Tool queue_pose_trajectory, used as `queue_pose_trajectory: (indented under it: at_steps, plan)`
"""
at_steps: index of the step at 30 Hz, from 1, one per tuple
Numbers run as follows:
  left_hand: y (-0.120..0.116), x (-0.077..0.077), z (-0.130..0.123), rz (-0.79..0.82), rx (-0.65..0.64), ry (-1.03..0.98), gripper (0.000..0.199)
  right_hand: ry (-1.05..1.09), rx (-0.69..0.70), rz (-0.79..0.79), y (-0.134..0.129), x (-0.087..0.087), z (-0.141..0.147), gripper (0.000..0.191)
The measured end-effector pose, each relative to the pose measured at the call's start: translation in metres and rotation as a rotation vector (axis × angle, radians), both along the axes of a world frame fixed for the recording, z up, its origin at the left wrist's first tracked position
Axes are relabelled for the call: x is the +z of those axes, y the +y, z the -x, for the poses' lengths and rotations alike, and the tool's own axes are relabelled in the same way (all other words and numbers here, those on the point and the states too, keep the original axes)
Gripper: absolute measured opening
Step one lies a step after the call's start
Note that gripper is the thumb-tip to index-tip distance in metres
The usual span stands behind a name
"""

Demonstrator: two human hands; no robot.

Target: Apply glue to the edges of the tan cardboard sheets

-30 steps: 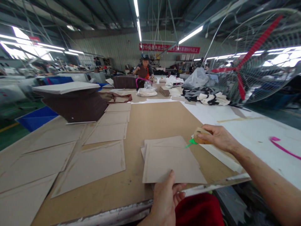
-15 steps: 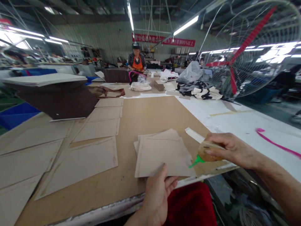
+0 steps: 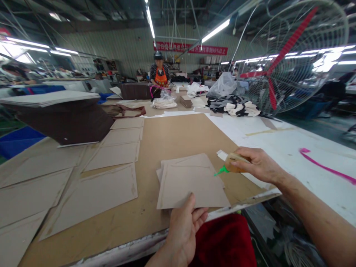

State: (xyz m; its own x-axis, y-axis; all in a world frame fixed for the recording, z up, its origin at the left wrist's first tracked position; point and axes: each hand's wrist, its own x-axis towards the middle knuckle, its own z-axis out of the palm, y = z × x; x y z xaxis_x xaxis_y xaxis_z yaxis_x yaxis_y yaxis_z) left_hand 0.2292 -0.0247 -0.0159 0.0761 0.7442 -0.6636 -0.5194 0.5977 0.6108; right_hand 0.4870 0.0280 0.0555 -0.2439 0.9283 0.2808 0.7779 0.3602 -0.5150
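Observation:
A small stack of grey-beige panels (image 3: 191, 181) lies near the table's front edge. My left hand (image 3: 185, 230) grips the near edge of the top panel, thumb above and fingers beneath. In my right hand (image 3: 251, 161) is a yellowish glue bottle (image 3: 235, 163), fingers closed round it. Its green nozzle (image 3: 221, 170) points left, at the right edge of the top panel. A white strip (image 3: 221, 155) lies behind the bottle, partly covered by it.
Several similar panels (image 3: 97, 196) lie in rows on the left. Behind them stands a dark brown stack (image 3: 61, 122). A large fan (image 3: 294, 59) is at the right, near a pink ribbon (image 3: 328, 165). A person (image 3: 160, 72) stands beyond the table's far end.
My right hand has moved the bottle up and left, taking the nozzle from the panel's near right corner further along its right edge. My left hand keeps its grip. The whole view has shifted slightly.

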Motion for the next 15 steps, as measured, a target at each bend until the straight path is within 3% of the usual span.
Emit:
queue_pose_trajectory:
  at_steps: [6, 15]
  plan:
    - [0.003, 0.002, -0.001, 0.016, 0.005, 0.010, 0.026, 0.048, 0.104, 0.200, -0.042, 0.010, -0.004, 0.033]
    - [0.003, 0.012, -0.002, 0.024, 0.005, 0.041, 0.020, 0.065, 0.130, 0.137, -0.061, 0.006, -0.005, 0.026]
